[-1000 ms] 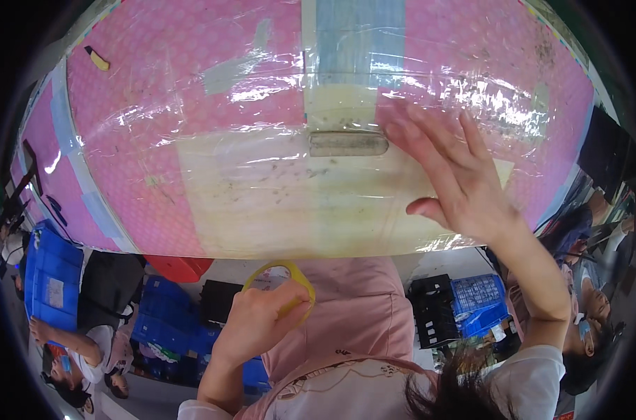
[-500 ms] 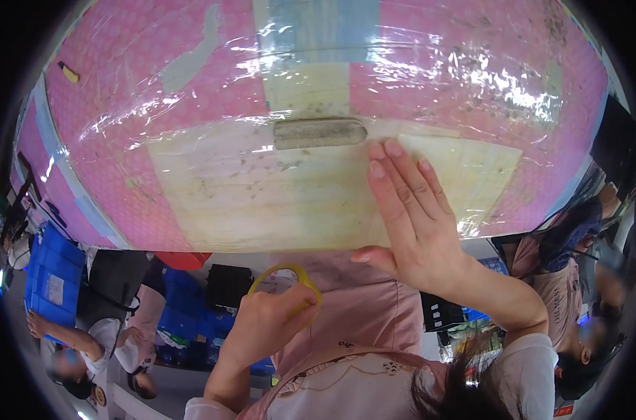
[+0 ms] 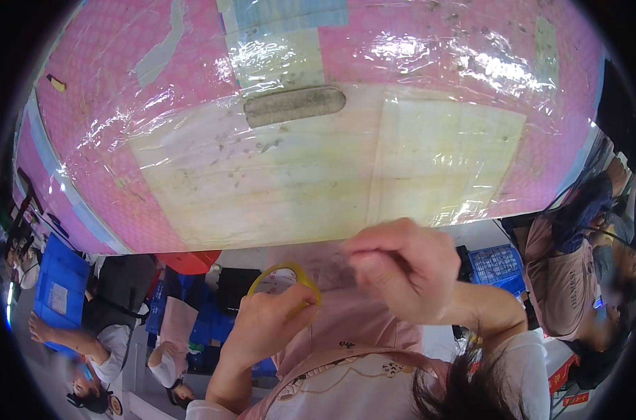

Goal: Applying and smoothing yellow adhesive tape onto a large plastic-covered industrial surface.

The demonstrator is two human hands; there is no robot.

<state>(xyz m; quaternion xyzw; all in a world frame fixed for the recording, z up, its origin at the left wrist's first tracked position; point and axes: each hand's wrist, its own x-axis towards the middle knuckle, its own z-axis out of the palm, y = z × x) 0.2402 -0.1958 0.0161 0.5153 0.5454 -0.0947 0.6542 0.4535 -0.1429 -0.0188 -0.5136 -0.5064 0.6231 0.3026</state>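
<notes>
My left hand (image 3: 272,322) is closed around a roll of yellow tape (image 3: 251,285), held below the table's front edge, close to my body. The ring stands up from the fist, with its centre open. My right hand (image 3: 409,273) is just off the front edge, its fingers curled together in a pinch and slightly blurred. Whatever may be between those fingers is hidden. Beyond both hands spreads a work table (image 3: 192,189), covered in pink and pale yellow sheets under shiny clear film.
A grey rounded strip (image 3: 295,106) lies in the covering near the middle. A small yellow-and-black piece (image 3: 56,82) rests at the far left. At lower left a co-worker (image 3: 111,350) touches a blue crate (image 3: 60,280). Another person (image 3: 559,280) is at the right.
My right hand has lifted from flat on the yellow sheet, drawn back toward me past the edge, and curled its fingers. The view has shifted a little; the left hand keeps the tape.
</notes>
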